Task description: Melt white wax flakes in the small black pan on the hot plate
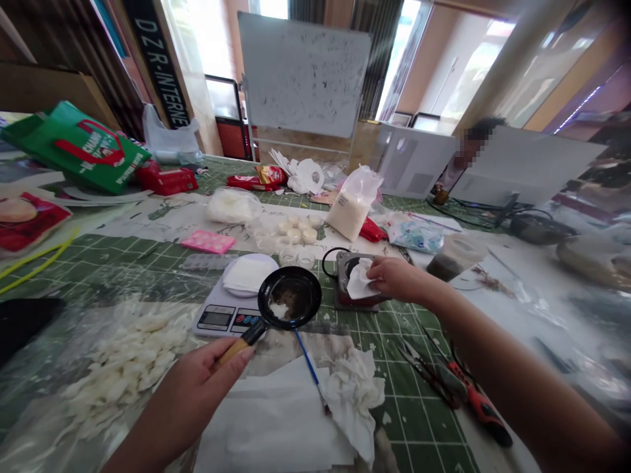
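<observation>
My left hand (190,381) is closed round the wooden handle of a small black frying pan (311,303). The pan is raised beside a digital kitchen scale (227,302), and a small white lump lies inside it. With my right hand (397,277) I pinch a white tissue (357,282) against the top of a small electric hot plate (355,303). Folded white paper (249,272) rests on the scale. Below the pan, a blue-handled brush (308,358) lies across white sheets (266,414), next to crumpled tissue (353,387).
White wax-like flakes (131,358) spread over plastic at the left. Red-handled pliers (478,397) lie at the right. Behind the hot plate stand a bag of white granules (348,217) and several small round containers (296,230). A person (451,172) sits behind the monitors.
</observation>
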Demonstrator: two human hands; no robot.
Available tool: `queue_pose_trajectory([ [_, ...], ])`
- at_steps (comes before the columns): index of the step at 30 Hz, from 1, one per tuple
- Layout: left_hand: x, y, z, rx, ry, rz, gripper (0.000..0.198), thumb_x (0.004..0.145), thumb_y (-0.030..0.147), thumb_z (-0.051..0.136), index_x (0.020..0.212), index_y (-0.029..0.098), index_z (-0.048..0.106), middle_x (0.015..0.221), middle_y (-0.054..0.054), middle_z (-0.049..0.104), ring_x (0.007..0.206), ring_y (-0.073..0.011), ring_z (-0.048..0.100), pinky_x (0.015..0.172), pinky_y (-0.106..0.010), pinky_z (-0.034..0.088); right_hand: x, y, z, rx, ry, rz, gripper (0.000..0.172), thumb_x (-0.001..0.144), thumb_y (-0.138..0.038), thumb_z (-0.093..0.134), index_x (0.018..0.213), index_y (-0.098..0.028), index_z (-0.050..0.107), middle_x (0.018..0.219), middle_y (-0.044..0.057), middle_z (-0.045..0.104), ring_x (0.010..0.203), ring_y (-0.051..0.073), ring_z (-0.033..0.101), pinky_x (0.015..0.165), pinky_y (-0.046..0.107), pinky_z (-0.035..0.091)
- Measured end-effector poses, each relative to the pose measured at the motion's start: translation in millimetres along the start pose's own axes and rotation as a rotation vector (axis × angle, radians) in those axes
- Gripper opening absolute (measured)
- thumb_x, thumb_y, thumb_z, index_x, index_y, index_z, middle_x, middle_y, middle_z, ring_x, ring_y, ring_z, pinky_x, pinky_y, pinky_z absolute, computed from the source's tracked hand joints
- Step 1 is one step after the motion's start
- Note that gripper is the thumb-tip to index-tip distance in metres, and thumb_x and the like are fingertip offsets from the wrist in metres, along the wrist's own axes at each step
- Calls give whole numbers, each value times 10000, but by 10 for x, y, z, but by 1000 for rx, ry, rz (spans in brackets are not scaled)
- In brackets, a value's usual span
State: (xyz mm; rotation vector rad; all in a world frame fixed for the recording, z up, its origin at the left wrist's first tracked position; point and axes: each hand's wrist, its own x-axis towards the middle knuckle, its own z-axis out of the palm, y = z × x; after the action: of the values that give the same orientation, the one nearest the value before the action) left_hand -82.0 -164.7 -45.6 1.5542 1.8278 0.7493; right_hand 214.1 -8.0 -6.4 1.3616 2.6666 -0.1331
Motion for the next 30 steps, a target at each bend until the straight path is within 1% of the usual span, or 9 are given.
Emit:
queue_pose_trajectory([
  [4, 34, -23, -24, 47, -67, 9, 369, 722, 518, 447, 637, 172, 543, 525, 38, 394, 512, -98, 366, 453, -170, 295, 44, -46, 16, 116, 42, -18, 190, 688, -171, 512, 787, -203, 671, 882, 23, 638, 794, 139, 563, 737, 202, 388],
  [8, 15, 8, -42, 60, -103, 14, 378, 742, 524, 422, 659, 175, 538, 544, 33, 402, 523, -102, 370, 470, -179, 304, 339, 77, 27, 116, 100, 129, 286, 718, -227, 509, 975, -215, 634, 943, 13, 654, 840, 150, 572, 728, 207, 402],
  [11, -27, 40, -27, 30, -58, 7, 386, 736, 537, 421, 643, 178, 529, 527, 36, 382, 501, -98, 340, 451, -186, 279, 417, 224, 3, 67, 85, 260, 255, 689, -190, 524, 905, -179, 658, 886, 56, 666, 794, 178, 585, 665, 237, 414],
  [16, -37, 73, 26, -11, 28, -6, 415, 711, 558, 427, 592, 171, 516, 505, 38, 352, 485, -93, 320, 437, -187, 250, 148, 131, -3, -5, 27, 342, 199, 618, -97, 515, 735, -141, 670, 759, 123, 655, 708, 228, 586, 579, 288, 397],
  [20, 11, 186, 33, -7, 20, -29, 402, 704, 549, 433, 680, 172, 573, 494, 42, 355, 477, -92, 323, 427, -188, 235, -63, -145, 0, 50, -15, 245, 200, 585, -73, 512, 678, -176, 656, 715, 74, 649, 683, 199, 578, 577, 270, 389],
  [22, 49, 250, 18, 3, 3, -30, 399, 706, 540, 430, 700, 170, 580, 480, 47, 334, 462, -89, 305, 412, -189, 218, -175, -160, -15, 107, -22, 174, 209, 612, -103, 510, 728, -200, 654, 754, 36, 653, 703, 168, 576, 604, 245, 399],
  [25, 117, 294, -16, 20, -67, 6, 384, 721, 522, 426, 670, 165, 559, 485, 50, 318, 463, -84, 292, 410, -184, 226, -402, 96, -36, 304, 80, 131, 267, 681, -198, 496, 910, -219, 632, 853, 6, 651, 726, 138, 573, 637, 222, 418],
  [28, 171, 303, -33, 34, -100, 47, 370, 735, 502, 424, 636, 162, 530, 497, 50, 326, 464, -78, 294, 414, -180, 236, -596, 549, -13, 216, 386, 466, 350, 675, -163, 457, 974, -190, 636, 816, 51, 638, 718, 176, 567, 666, 280, 420],
  [30, 186, 327, -25, 40, -102, 50, 367, 742, 498, 419, 659, 161, 539, 503, 49, 331, 469, -79, 301, 420, -180, 240, -636, 797, 40, 102, 383, 570, 377, 674, -134, 430, 974, -183, 652, 853, 90, 621, 782, 218, 562, 711, 331, 411],
])
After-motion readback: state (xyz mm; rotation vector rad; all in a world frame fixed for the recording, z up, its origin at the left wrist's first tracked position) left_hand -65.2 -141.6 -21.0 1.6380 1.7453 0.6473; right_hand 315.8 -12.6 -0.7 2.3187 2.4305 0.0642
